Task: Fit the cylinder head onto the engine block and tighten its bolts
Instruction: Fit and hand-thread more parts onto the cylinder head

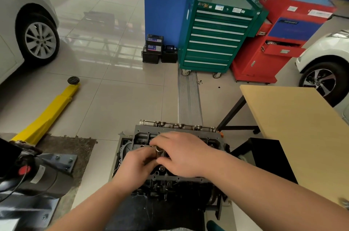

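- Where the scene is read from the left, a grey car (22, 28) and a yellow lift arm (51, 111) are seen first, well apart from the work.
- The left hand (136, 166) is held low over the near-left part of the cylinder head (175, 132), with its fingers curled toward a small metal cylinder (158, 149); whether it is pinched by this hand cannot be told.
- The cylinder head is seen seated on the engine block (170, 189) on the floor, its long axis running left to right across the view.
- The metal cylinder, judged to be a socket or bolt head, stands between the two hands, just right of the left fingertips.
- The right hand (181, 155) is laid over it from the right, fingers bent around it; it is the nearer hand.
- Much of the head's top face and the bolt holes is hidden beneath both hands.
- A green tool cabinet (217, 32) and wooden table (302, 136) are seen further right.
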{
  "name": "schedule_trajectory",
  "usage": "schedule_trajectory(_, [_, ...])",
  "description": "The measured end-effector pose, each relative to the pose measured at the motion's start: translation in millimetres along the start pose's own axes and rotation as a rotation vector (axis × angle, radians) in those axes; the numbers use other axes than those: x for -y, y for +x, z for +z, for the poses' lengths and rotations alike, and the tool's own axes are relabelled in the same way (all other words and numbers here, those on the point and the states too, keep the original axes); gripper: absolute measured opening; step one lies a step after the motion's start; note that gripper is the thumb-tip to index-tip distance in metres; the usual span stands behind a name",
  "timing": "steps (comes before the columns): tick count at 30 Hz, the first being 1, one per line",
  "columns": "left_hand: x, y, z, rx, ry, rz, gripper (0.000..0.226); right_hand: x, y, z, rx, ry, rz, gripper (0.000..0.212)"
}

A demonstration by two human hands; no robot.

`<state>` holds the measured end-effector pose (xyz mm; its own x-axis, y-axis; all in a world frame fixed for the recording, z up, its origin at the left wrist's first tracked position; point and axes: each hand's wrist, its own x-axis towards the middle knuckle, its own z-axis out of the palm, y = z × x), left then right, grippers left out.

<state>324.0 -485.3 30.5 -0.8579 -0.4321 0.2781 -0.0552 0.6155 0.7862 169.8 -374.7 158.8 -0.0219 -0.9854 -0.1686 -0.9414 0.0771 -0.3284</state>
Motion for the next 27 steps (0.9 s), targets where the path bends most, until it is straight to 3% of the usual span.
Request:
schedule_trajectory(3, [9, 2, -8, 0.102, 0.017, -0.01, 0.025, -6, -2, 7, 0.043, 0.148, 0.046, 0.035])
schedule_trajectory(7, [7, 0, -9, 0.199, -0.114, -0.071, 0.02, -8, -6, 24, -0.116, 0.202, 0.062, 0.029])
schedule_trajectory(10, [-2, -5, 4, 0.097, -0.136, -0.066, 0.03, 0, -13, 44, -0.333, 0.295, 0.142, 0.027])
schedule_trajectory(12, [-4, -7, 15, -0.035, -0.103, -0.092, 0.049, 9, -12, 60, -0.45, 0.345, 0.193, 0.028])
schedule_trajectory(15, [-3, -5, 20, -0.117, -0.114, -0.138, 0.061, 9, -8, 70, -0.476, 0.535, 0.249, 0.038])
schedule_trajectory(17, [-3, 1, 12, -0.053, -0.143, -0.083, 0.055, 1, -8, 68, -0.355, 0.665, 0.228, 0.052])
schedule_trajectory(20, [1, 10, -1, 0.107, -0.162, -0.031, 0.02, -11, -9, 65, -0.279, 0.686, 0.181, 0.051])
schedule_trajectory(27, [11, 16, -11, 0.313, -0.174, -0.086, 0.016, 6, -8, 86, -0.662, 0.786, 0.256, 0.024])
